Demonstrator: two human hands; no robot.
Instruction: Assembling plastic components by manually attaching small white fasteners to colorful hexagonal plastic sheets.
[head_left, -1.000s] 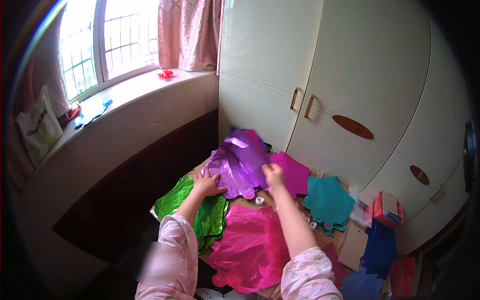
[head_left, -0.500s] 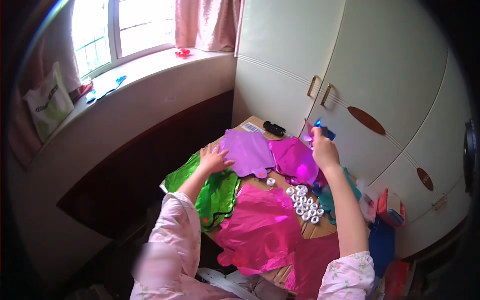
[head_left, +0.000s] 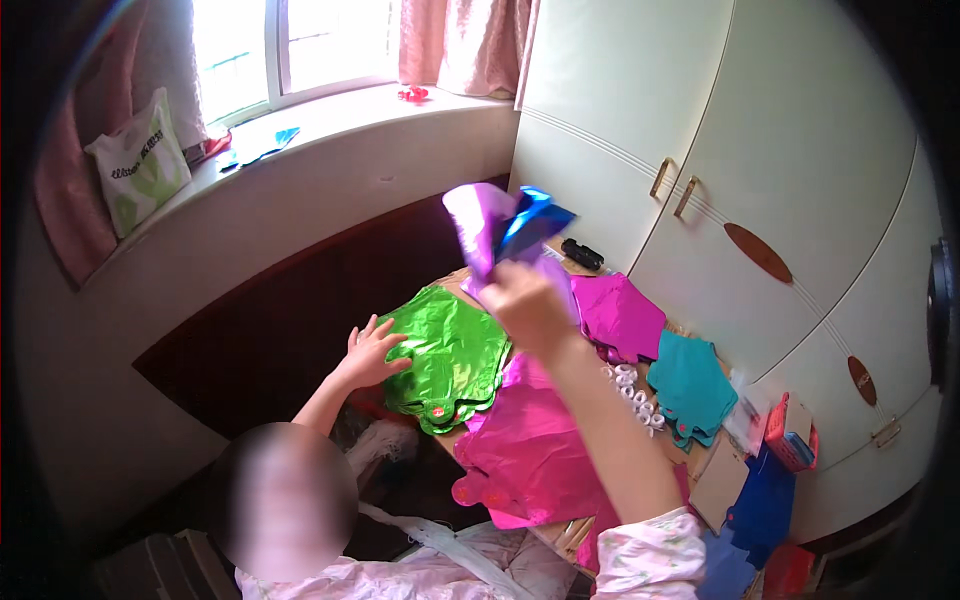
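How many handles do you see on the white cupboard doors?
4: two brass handles side by side, the left and the right, one dark oval handle farther right, another oval lower right. Others may be hidden.

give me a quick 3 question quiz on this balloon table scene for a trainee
1. True or false: the right hand is raised above the table, gripping a purple foil balloon and a blue foil balloon.
2. Which pile does the left hand touch?
A. teal foil balloons
B. green foil balloons
C. white ribbon rolls
3. Fill in: the white ribbon rolls lie between the magenta foil balloons and the ____ foil balloons.

Key
1. True.
2. B: its fingers rest at the edge of the green foil balloons.
3. Teal: the teal foil balloons lie just right of the rolls.
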